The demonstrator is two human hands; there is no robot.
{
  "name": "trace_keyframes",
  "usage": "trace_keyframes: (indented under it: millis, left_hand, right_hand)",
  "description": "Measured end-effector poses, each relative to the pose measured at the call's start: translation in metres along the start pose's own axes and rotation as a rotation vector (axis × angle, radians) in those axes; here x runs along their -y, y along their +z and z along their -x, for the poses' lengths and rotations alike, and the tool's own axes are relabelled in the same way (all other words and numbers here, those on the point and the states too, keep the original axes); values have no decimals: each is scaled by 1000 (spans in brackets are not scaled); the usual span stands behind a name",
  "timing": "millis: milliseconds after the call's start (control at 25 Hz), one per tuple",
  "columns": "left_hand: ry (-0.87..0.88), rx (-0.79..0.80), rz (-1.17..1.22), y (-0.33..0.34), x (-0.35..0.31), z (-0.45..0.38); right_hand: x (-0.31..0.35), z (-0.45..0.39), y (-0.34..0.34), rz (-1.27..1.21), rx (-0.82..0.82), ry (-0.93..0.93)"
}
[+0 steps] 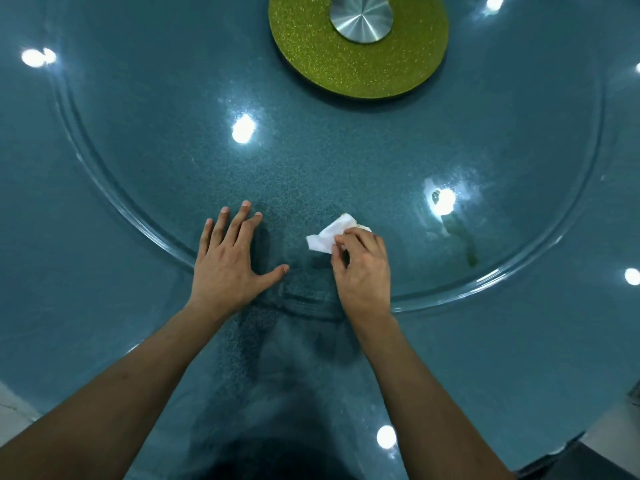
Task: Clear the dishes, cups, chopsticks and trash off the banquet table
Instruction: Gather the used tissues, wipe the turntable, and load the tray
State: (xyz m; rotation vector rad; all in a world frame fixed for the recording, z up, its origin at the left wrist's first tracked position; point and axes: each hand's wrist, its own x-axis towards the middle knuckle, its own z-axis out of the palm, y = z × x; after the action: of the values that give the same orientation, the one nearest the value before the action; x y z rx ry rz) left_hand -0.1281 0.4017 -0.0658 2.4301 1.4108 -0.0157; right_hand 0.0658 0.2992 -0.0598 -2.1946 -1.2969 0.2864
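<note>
Tissue [327, 237], white and crumpled, lies a little right of centre in the frame, on the glass turntable [519, 161] near its lower rim. The right hand [362, 268] is over it, fingers curled and the grip pinched onto the tissue's right part, so the paper sticks out toward the upper left from under the fingertips. A small yellowish edge shows at the tissue's top; what it is I cannot tell.

The left hand [225, 261] lies flat just left of centre, fingers spread and straight, palm down on the glass, thumb pointing right toward the other hand. Its grip is apart and holds nothing. The two hands are near each other but not touching, with bare glass between them.

The turntable is a large clear round disc that fills most of the frame, sitting on the blue-green speckled bench [52, 271]. At the top centre a glittery yellow-green disc [304, 53] shows under the glass, with a brushed metal hub [361, 18] in its middle.

To the right of the tissue, well apart from it, a greenish smear [467, 244] runs down the glass toward the lower right. Bright round reflections of ceiling lights dot the surface. Both bare forearms reach up from the bottom corners of the frame.
</note>
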Motion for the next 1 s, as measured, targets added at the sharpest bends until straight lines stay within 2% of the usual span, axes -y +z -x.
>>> trace_keyframes:
  millis: [120, 240, 360, 600, 720, 1000]
  left_hand:
    - [4, 13, 16, -1, 2, -1]
    - [4, 12, 19, 0, 2, -1]
    - [1, 21, 34, 1, 0, 0]
    - [-12, 13, 46, 1, 1, -2]
    - [-10, 11, 54, 0, 9, -4]
    - [7, 26, 75, -9, 24, -9]
  right_hand:
    - [-16, 0, -9, 18, -19, 97]
    - [-33, -4, -21, 56, -120, 194]
    - [-26, -6, -16, 33, -153, 225]
    - [34, -7, 28, -20, -12, -136]
    - [39, -11, 31, -7, 65, -182]
    - [-11, -53, 0, 98, 12, 106]
